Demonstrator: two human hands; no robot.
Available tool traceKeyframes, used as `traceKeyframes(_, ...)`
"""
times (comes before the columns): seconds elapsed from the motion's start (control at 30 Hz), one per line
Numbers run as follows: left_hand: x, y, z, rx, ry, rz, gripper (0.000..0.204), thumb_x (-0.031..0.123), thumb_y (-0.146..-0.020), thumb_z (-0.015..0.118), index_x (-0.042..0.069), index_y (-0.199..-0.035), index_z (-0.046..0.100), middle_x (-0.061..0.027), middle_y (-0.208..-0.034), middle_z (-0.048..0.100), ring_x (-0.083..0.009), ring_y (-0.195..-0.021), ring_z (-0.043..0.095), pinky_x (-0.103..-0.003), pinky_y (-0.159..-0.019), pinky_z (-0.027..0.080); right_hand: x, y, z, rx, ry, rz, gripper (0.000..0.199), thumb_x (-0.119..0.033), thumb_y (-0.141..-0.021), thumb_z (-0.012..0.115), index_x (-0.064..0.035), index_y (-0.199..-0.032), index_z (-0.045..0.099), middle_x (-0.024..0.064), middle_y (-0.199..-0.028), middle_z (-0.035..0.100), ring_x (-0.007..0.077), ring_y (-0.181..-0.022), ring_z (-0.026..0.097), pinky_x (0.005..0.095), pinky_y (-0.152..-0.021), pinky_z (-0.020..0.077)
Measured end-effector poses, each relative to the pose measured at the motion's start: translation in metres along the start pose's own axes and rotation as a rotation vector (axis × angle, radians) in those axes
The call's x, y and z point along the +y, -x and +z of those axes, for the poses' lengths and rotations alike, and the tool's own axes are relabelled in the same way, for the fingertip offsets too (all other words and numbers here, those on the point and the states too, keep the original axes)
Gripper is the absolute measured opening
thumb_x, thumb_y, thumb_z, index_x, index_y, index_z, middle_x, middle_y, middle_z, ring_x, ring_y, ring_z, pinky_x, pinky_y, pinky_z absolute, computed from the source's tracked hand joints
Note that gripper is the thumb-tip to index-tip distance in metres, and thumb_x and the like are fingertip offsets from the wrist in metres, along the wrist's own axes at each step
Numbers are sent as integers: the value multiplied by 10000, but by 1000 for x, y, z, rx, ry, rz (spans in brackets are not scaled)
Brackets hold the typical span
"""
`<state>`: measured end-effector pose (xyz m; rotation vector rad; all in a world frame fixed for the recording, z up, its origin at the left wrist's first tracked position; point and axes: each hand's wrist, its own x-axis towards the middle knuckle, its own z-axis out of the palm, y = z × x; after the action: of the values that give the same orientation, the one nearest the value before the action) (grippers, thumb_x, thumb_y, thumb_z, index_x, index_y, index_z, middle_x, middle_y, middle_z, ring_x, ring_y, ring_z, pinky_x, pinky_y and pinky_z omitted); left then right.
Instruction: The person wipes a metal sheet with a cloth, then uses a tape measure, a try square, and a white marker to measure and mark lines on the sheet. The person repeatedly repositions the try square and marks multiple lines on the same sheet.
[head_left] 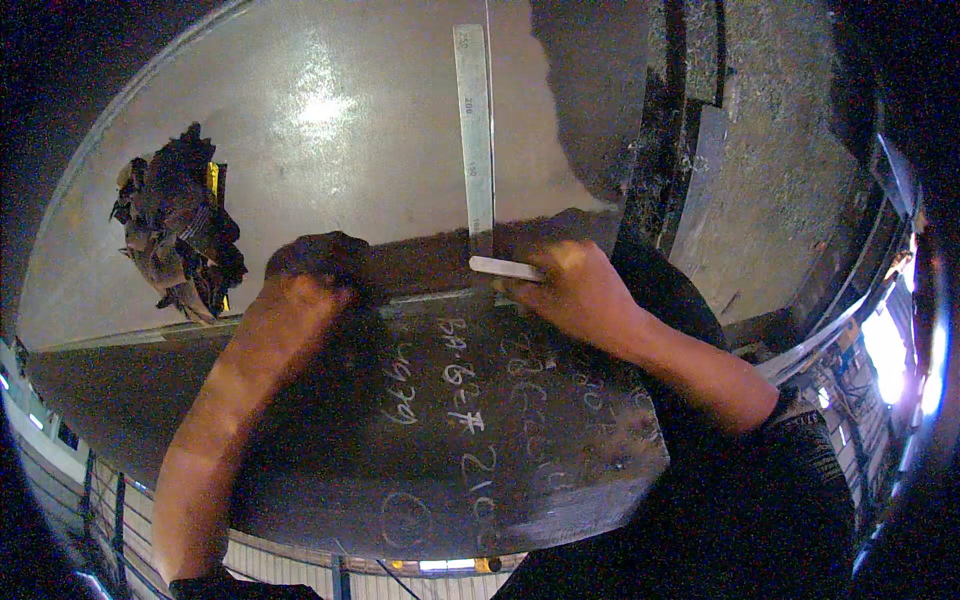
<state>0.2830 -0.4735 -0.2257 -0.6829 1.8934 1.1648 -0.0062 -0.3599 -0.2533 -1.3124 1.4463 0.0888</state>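
Note:
My right hand (570,290) is closed around a pale flat stick, which looks like marking chalk (505,268). The stick's left tip is at the lower end of a steel ruler (474,140). That ruler lies lengthwise away from me on a smooth grey metal plate (380,120), along a thin straight line. My left hand (318,272) rests at the plate's near edge, left of the ruler. Deep shadow hides its fingers, so I cannot make out their pose or whether they hold anything.
A crumpled dark cloth or glove bundle (180,225) with a yellow strip lies on the plate's left part. Nearer me, a dark curved metal surface (330,430) carries chalk writing. Rough, stained metal (770,180) stands at the right. A railing (105,490) shows at lower left.

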Motion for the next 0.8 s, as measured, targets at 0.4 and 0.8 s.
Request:
traceKeyframes(0.4,1,-2,3,290,-36,117,300,112,-834,531,42,-1107,634,-171,-1139,609,-370,-1087,558,-471,-990,408,1,-1,7,11,-29,-19,223,-269,-776,706,-64,-861,685,195,-723,637,386,-695,637,456,-625,517)
traceKeyframes(0.8,-16,-7,22,318,-173,258,342,101,-791,539,74,-1115,643,-141,-1198,602,-337,-1162,531,-468,-1028,388,-1,-3,-2,-76,-105,44,305,-365,-806,663,-80,-916,683,202,-790,657,399,-777,641,497,-692,519)
